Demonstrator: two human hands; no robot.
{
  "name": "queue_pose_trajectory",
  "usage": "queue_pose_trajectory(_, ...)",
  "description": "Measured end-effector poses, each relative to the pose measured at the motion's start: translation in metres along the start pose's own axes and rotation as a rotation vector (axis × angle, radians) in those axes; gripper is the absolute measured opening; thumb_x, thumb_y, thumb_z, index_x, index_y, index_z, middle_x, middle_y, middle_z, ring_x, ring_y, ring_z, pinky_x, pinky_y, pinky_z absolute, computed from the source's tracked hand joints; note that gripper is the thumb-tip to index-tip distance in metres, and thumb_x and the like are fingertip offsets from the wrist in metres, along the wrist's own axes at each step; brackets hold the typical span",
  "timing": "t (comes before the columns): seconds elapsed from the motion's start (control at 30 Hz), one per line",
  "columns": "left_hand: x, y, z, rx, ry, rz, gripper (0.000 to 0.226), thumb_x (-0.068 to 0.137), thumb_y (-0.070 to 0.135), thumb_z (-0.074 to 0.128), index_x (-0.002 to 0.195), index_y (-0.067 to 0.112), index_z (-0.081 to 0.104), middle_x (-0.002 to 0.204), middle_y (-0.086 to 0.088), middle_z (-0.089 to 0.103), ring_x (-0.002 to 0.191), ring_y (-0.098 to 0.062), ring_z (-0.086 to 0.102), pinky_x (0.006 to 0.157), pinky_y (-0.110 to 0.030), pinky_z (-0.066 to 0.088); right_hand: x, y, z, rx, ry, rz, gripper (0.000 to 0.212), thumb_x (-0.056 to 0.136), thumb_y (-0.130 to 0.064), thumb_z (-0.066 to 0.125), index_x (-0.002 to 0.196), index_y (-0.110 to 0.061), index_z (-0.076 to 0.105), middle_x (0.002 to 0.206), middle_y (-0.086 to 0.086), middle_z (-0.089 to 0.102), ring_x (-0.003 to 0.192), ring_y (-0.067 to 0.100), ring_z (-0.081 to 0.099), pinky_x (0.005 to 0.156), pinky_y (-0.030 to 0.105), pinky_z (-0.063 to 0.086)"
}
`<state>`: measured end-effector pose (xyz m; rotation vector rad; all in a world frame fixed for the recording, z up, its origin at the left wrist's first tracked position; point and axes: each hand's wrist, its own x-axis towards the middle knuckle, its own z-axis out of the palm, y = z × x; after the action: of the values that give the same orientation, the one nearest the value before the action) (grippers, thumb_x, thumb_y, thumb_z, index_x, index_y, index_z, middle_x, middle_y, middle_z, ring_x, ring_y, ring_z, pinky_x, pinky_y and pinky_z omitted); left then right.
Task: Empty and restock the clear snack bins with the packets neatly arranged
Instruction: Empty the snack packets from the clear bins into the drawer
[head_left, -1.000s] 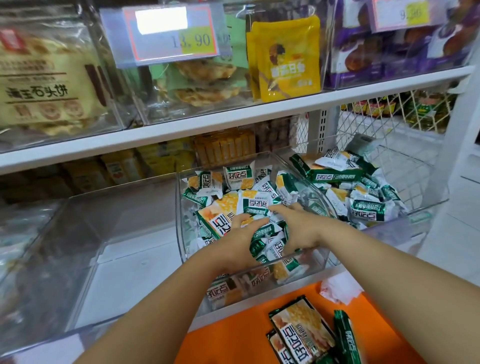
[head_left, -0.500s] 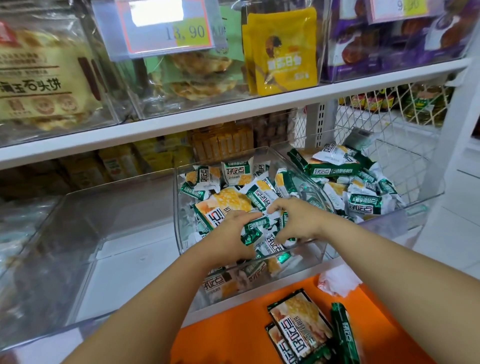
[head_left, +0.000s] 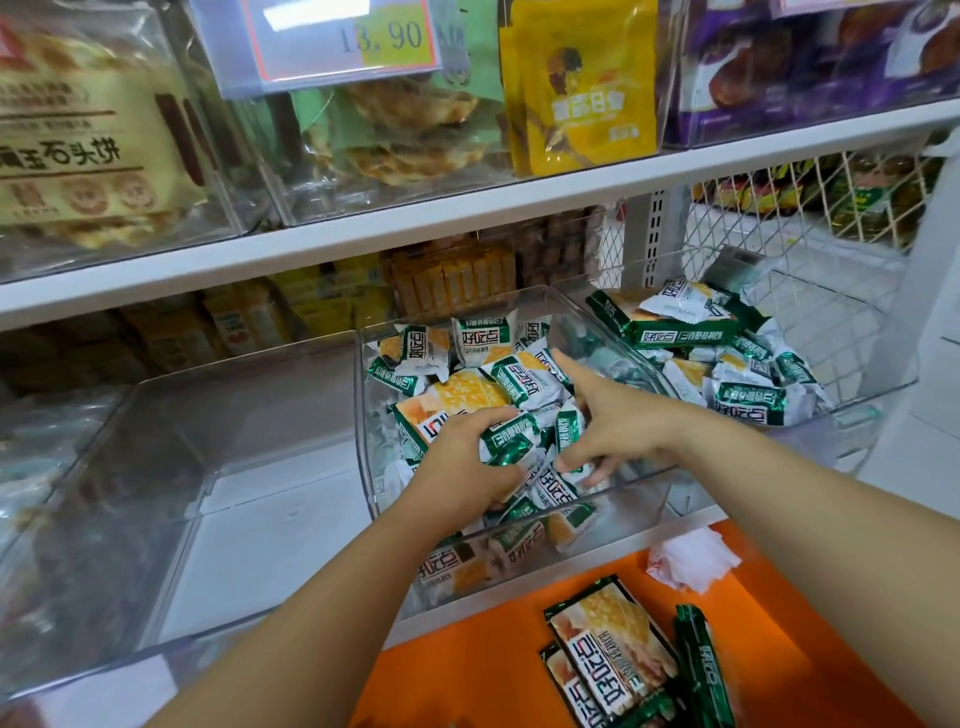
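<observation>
Head view: my left hand (head_left: 457, 467) is curled tight round a green packet (head_left: 511, 441), thumb over its near edge, low in the middle bin (head_left: 361, 395). A second ago both hands were bunched over the heap there. Since then my right hand (head_left: 618, 426) has let go and opened: its forefinger (head_left: 566, 366) now stretches toward the far packets (head_left: 483, 343), the other fingers spread loosely down among the wrappers, and it grips nothing that I can make out.

The heap itself looks much as it did (jumbled, faces turned every way), so the bin is far from emptied. I judge that the right hand is reaching for its next handful while the left holds what it has. The right bin (head_left: 883, 387), just beside this one, is also piled with the same packets in no order.

Near me, a few larger packs (head_left: 613, 660) lie flat on the orange top (head_left: 467, 675), with a crumpled tissue (head_left: 691, 561) at its far edge. Emptying is underway; neat restocking has not begun.
</observation>
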<state>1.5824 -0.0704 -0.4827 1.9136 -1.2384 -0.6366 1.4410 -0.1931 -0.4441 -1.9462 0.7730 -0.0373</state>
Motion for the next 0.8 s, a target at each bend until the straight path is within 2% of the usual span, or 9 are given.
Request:
queue_pose_trajectory(0.23, 0.002, 0.009, 0.002, -0.068, -0.032, -0.064, 0.064, 0.085, 0.008, 0.07, 0.139, 0.031, 0.045, 0.146, -0.003, 0.035, 0.071, -0.023, 0.066, 0.063, -0.035, 0.06, 0.018, -0.023, -0.005, -0.164, -0.158, 0.124, 0.118, 0.078, 0.005, 0.073, 0.145, -0.053, -0.004, 0.159, 0.015, -0.011, 0.105, 0.042, 0.063, 0.082, 0.05, 0.056)
queue_pose_trajectory(0.3, 0.004, 0.009, 0.001, -0.078, -0.047, -0.075, 0.07, 0.085, 0.008, 0.07, 0.142, 0.033, 0.039, 0.149, 0.0, 0.031, 0.088, -0.029, 0.067, 0.07, -0.038, 0.06, 0.021, -0.023, -0.006, -0.14, -0.178, 0.112, 0.115, 0.077, 0.007, 0.072, 0.147, -0.05, 0.002, 0.16, 0.007, -0.013, 0.129, 0.043, 0.043, 0.076, 0.048, 0.058)
queue_pose_trajectory(0.37, 0.007, 0.011, 0.0, -0.034, -0.077, -0.061, 0.083, 0.083, 0.009, 0.071, 0.148, 0.038, 0.027, 0.152, 0.0, 0.03, 0.115, -0.037, 0.057, 0.083, -0.043, 0.056, 0.019, -0.022, -0.005, -0.137, -0.17, 0.089, 0.108, 0.078, 0.008, 0.071, 0.148, -0.046, 0.009, 0.16, 0.001, -0.008, 0.136, 0.041, 0.034, 0.071, 0.043, 0.06)
queue_pose_trajectory(0.43, 0.011, 0.018, -0.002, -0.004, -0.137, -0.072, 0.095, 0.083, 0.006, 0.069, 0.15, 0.042, 0.012, 0.158, 0.001, 0.02, 0.122, -0.038, 0.052, 0.083, -0.041, 0.056, 0.017, -0.019, -0.005, -0.154, -0.159, 0.07, 0.106, 0.078, 0.006, 0.071, 0.148, -0.045, 0.012, 0.16, 0.0, -0.004, 0.128, 0.039, 0.045, 0.068, 0.038, 0.06)
queue_pose_trajectory(0.5, 0.015, 0.027, -0.008, -0.037, -0.22, -0.121, 0.099, 0.085, 0.002, 0.067, 0.149, 0.047, 0.006, 0.16, 0.001, 0.01, 0.101, -0.028, 0.064, 0.067, -0.031, 0.057, 0.016, -0.014, -0.006, -0.151, -0.143, 0.051, 0.106, 0.078, 0.004, 0.073, 0.149, -0.045, 0.011, 0.16, 0.0, -0.003, 0.121, 0.036, 0.052, 0.065, 0.034, 0.061)
queue_pose_trajectory(0.57, 0.02, 0.034, -0.014, -0.086, -0.28, -0.175, 0.099, 0.085, -0.001, 0.067, 0.147, 0.05, 0.01, 0.161, 0.002, 0.004, 0.083, -0.016, 0.065, 0.067, -0.034, 0.06, 0.016, -0.009, -0.006, -0.122, -0.133, 0.034, 0.107, 0.076, 0.003, 0.074, 0.149, -0.044, 0.012, 0.161, 0.0, -0.003, 0.122, 0.034, 0.052, 0.067, 0.035, 0.061)
queue_pose_trajectory(0.67, 0.021, 0.036, -0.015, -0.09, -0.29, -0.177, 0.095, 0.083, -0.002, 0.069, 0.147, 0.047, 0.019, 0.16, 0.003, 0.005, 0.093, -0.016, 0.063, 0.074, -0.041, 0.06, 0.012, -0.005, -0.007, -0.104, -0.125, 0.0, 0.104, 0.076, 0.002, 0.075, 0.149, -0.044, 0.016, 0.16, 0.0, 0.001, 0.119, 0.028, 0.054, 0.063, 0.029, 0.059)
queue_pose_trajectory(0.73, 0.018, 0.034, -0.013, -0.057, -0.26, -0.113, 0.09, 0.083, 0.0, 0.07, 0.148, 0.042, 0.024, 0.16, 0.003, 0.009, 0.092, -0.008, 0.059, 0.069, -0.03, 0.06, 0.007, -0.003, -0.007, -0.137, -0.099, -0.043, 0.101, 0.077, -0.001, 0.076, 0.149, -0.043, 0.018, 0.16, 0.002, 0.007, 0.101, 0.02, 0.063, 0.056, 0.021, 0.054)
queue_pose_trajectory(0.8, 0.012, 0.032, -0.012, 0.018, -0.216, -0.025, 0.086, 0.084, 0.006, 0.07, 0.149, 0.039, 0.024, 0.16, 0.005, 0.014, 0.098, 0.0, 0.048, 0.063, -0.01, 0.053, 0.001, -0.001, -0.008, -0.191, -0.037, -0.097, 0.099, 0.077, -0.006, 0.077, 0.15, -0.04, 0.018, 0.158, 0.001, 0.015, 0.094, 0.016, 0.065, 0.062, 0.018, 0.052)
